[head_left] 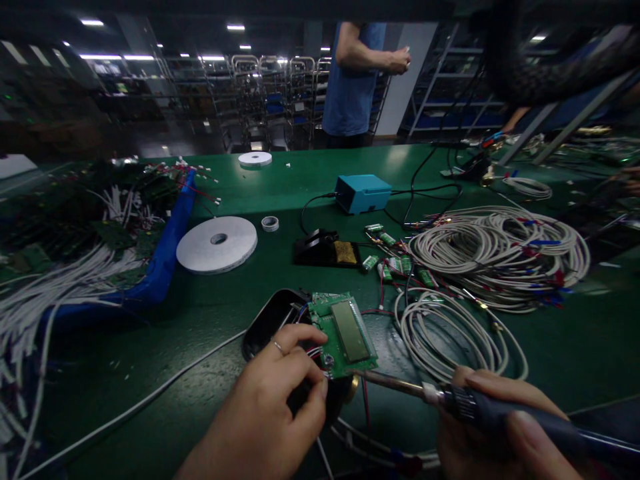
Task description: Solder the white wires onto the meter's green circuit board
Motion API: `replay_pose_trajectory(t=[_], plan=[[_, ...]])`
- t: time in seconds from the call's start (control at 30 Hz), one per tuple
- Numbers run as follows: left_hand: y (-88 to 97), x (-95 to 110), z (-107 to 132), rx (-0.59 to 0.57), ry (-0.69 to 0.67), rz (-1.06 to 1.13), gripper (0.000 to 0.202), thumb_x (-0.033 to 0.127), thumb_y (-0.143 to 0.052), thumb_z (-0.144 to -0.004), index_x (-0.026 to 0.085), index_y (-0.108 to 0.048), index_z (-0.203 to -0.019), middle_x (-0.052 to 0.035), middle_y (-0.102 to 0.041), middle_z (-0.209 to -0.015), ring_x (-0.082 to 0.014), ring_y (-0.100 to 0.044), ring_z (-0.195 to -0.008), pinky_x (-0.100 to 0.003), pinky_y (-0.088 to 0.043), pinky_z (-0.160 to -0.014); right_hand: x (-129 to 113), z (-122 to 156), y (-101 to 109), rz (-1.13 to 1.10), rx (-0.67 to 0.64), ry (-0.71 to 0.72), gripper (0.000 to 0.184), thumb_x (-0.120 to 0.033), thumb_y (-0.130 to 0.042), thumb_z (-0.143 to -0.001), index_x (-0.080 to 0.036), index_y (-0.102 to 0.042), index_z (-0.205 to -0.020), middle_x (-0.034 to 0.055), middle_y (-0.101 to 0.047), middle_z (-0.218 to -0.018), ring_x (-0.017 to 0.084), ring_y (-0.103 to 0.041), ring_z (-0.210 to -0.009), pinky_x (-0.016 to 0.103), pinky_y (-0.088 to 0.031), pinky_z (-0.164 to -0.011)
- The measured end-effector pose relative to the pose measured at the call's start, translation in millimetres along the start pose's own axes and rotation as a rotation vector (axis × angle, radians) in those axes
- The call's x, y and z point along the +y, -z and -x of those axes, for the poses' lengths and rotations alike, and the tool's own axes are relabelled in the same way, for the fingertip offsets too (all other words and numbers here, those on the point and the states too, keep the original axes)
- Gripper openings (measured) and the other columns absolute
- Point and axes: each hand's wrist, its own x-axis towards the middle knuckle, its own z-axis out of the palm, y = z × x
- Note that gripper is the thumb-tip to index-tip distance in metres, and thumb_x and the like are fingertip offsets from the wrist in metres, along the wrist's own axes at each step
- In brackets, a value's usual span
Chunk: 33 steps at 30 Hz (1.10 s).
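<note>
My left hand point(273, 407) is closed in a pinch at the lower left edge of a green circuit board point(344, 333) with a grey display, which rests tilted on a black oval casing point(273, 320). Thin wires run between the fingers and the board. My right hand point(493, 437) is wrapped round the dark handle of a soldering iron point(480, 407). Its metal tip points left and ends at the board's bottom edge, close to my left fingertips.
Coils of grey cable point(500, 257) lie right of the board, with small green boards point(395, 263) beside them. A black iron stand with sponge point(327, 250), a blue box point(363, 193) and white tape reels point(217, 243) sit behind. A blue bin of wired boards point(160, 267) is left. A person in blue point(353, 73) stands beyond the table.
</note>
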Motion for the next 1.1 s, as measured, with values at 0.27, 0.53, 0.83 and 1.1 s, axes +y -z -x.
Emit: replay_pose_trajectory(t=[0.27,0.53,0.83,1.1], plan=[[-1.0,-1.2,0.0,0.011,-0.014,-0.008,0.018,0.009,-0.050,-0.078,0.021,-0.060,-0.069,-0.0024,-0.065,-0.105,-0.0094,-0.064,-0.097,-0.015,-0.049,-0.083,-4.1,1.1,-12.1,0.160,-0.098,0.151,0.016,-0.034,-0.065,-0.077,-0.020,-0.071,-0.074,0.0065,-0.067,-0.075,0.020,-0.065,-0.069,0.029,-0.051,-0.053],[-0.9,0.0,-1.2,0.016,-0.008,0.009,0.018,0.009,-0.049,-0.078,0.022,-0.059,-0.069,0.0003,-0.064,-0.104,-0.0068,-0.063,-0.098,-0.011,-0.047,-0.084,-5.7,1.0,-21.4,0.219,-0.117,0.245,0.013,-0.021,-0.057,-0.078,-0.022,-0.069,-0.078,0.0015,-0.067,-0.076,0.015,-0.064,-0.066,0.024,-0.048,-0.054],[-0.5,-0.7,0.2,0.011,0.000,0.028,0.017,0.009,-0.050,-0.078,0.022,-0.058,-0.070,0.0008,-0.064,-0.105,-0.0070,-0.062,-0.099,-0.012,-0.047,-0.084,-5.9,-0.6,-15.5,0.237,-0.139,0.268,0.014,-0.021,-0.055,-0.080,-0.022,-0.069,-0.080,0.0051,-0.067,-0.076,0.019,-0.063,-0.064,0.028,-0.047,-0.048],[-1.3,-0.3,-0.6,-0.002,0.008,0.026,0.018,0.010,-0.049,-0.079,0.022,-0.058,-0.070,0.0011,-0.063,-0.106,-0.0068,-0.062,-0.099,-0.012,-0.047,-0.084,-4.0,1.6,-16.9,0.268,-0.078,0.314,0.014,-0.024,-0.055,-0.083,-0.023,-0.069,-0.079,0.0040,-0.066,-0.076,0.019,-0.063,-0.071,0.030,-0.048,-0.056]])
